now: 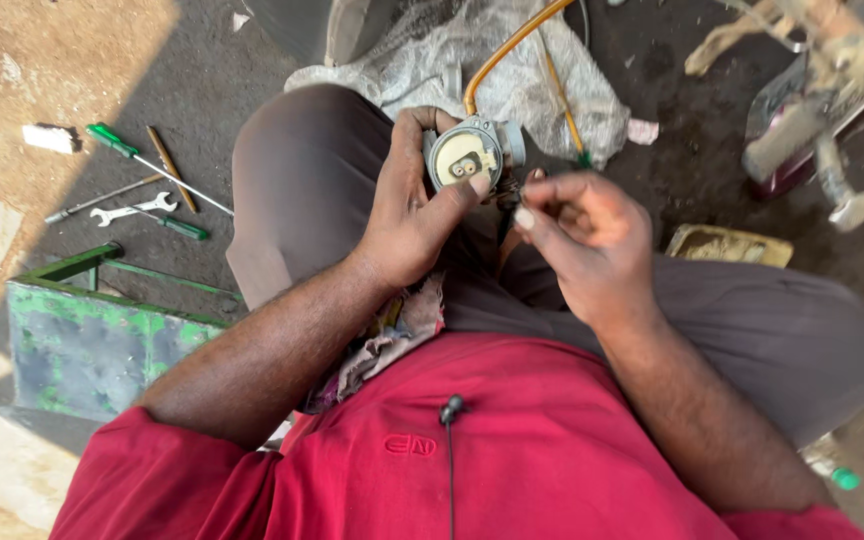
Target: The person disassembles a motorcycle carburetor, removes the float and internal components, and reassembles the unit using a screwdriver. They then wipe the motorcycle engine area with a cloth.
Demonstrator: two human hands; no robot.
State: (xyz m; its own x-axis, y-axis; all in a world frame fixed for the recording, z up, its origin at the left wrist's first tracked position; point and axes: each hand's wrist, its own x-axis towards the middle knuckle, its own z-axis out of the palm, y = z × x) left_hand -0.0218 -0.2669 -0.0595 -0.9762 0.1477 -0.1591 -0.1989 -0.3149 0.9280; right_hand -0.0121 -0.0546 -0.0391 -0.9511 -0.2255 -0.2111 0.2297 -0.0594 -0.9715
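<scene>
1. Holding a small round metal part (467,155), the left hand (407,215) is closed around it from the left and from below, with the thumb tip pressed on the lower right edge of its face
2. The metal part sits above the person's lap, between the two knees, and its flat round face with a pale insert looks up toward the camera
3. An orange hose (512,45) leaves the top of the metal part and runs away from the body, so the long line goes from the lap outward
4. The right hand (587,240) is just to the right of the metal part and a little nearer to the body; its fingers are curled and pinched together, and I cannot tell if they hold something small
5. The left hand is touching the metal part; the right hand is near but apart from it
6. Far left of the metal part, screwdrivers and a wrench (137,211) lie on the ground, above a green metal box (92,340)
</scene>
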